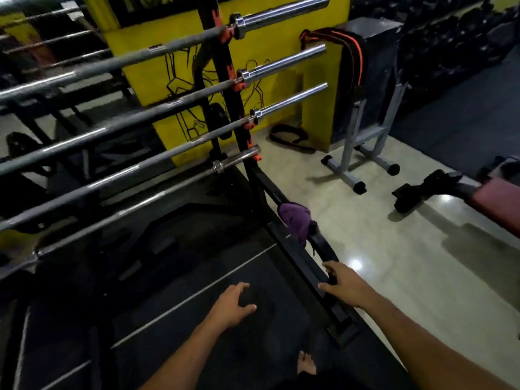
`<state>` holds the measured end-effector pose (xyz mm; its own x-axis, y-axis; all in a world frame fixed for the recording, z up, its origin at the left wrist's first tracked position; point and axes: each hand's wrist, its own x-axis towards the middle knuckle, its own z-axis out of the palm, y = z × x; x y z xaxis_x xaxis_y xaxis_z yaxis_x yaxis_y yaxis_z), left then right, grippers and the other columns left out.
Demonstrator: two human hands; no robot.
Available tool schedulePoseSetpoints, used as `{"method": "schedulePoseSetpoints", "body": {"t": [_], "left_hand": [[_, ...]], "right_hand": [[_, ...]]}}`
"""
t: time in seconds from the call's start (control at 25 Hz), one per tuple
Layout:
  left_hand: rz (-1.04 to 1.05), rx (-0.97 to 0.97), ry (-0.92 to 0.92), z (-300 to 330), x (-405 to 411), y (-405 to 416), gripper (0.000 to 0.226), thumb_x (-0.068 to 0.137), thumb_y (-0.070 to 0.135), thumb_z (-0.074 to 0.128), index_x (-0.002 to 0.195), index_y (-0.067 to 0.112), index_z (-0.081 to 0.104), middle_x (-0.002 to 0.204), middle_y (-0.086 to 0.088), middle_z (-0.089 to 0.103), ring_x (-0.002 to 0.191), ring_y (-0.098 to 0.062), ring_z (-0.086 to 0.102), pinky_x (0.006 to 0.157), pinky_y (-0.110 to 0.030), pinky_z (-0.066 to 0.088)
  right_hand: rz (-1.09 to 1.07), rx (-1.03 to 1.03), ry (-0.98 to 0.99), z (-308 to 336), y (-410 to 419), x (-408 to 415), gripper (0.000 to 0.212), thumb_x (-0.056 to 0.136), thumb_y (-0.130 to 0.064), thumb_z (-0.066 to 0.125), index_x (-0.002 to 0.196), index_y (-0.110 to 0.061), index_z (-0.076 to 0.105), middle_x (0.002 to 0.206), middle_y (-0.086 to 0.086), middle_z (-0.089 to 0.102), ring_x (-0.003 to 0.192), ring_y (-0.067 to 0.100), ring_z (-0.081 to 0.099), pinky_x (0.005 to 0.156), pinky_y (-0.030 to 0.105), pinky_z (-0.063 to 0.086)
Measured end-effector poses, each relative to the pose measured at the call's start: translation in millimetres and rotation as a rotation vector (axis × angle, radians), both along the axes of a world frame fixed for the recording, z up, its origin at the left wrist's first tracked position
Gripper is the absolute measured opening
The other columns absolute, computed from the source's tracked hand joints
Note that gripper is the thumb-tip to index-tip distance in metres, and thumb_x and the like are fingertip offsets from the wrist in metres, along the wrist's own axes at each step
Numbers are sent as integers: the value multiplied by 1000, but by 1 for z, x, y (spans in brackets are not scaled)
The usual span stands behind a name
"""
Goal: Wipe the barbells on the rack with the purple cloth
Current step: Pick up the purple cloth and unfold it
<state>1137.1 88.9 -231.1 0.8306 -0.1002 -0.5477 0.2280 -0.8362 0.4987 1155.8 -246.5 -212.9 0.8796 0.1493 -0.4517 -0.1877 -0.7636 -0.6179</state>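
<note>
Several steel barbells (pixel 135 122) lie across a black rack (pixel 239 128) with orange hooks, their chrome sleeves pointing up and right. The purple cloth (pixel 297 220) is draped over the rack's slanting black base rail (pixel 298 263), low at the centre right. My right hand (pixel 342 285) grips that rail a little below the cloth, without touching it. My left hand (pixel 233 304) hovers over the dark floor mat to the left of the rail, fingers loosely curled and holding nothing.
A yellow wall panel (pixel 270 88) stands behind the rack, with a belt hung on a black box (pixel 346 49). A grey stand (pixel 363 153) and a bench with a red pad (pixel 495 201) sit on the pale floor at right. My bare foot (pixel 306 364) shows at the bottom.
</note>
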Motion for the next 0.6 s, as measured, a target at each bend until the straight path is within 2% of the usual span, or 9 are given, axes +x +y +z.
{"method": "schedulePoseSetpoints", "body": {"t": [0.2,0.4,0.52,0.6], "left_hand": [[55,-11,4,-4,85,16,61,87,41,72,141,29,46,136,5,51,123,-11,53,101,-23,42],[3,-82,29,-35,181,33,57,89,37,71,140,27,47,128,10,50,118,-5,50,94,-15,36],[-67,-89,51,-43,250,45,60,88,39,72,141,25,48,132,5,53,120,-8,52,100,-17,39],[-165,-61,65,-42,307,51,61,88,39,72,142,24,48,128,5,52,123,-10,52,100,-13,36]], "right_hand": [[17,-26,39,-9,10,102,68,89,-40,73,147,-16,46,140,6,55,124,17,56,103,27,45],[45,-55,105,-36,33,184,64,90,-42,71,144,-19,46,131,3,58,117,17,58,100,30,48],[-6,-86,151,-40,44,218,62,91,-44,69,143,-20,46,121,-2,56,106,13,57,92,21,46],[-2,-79,156,-35,54,245,60,92,-43,67,142,-19,45,118,-5,54,104,10,56,89,17,43]]}}
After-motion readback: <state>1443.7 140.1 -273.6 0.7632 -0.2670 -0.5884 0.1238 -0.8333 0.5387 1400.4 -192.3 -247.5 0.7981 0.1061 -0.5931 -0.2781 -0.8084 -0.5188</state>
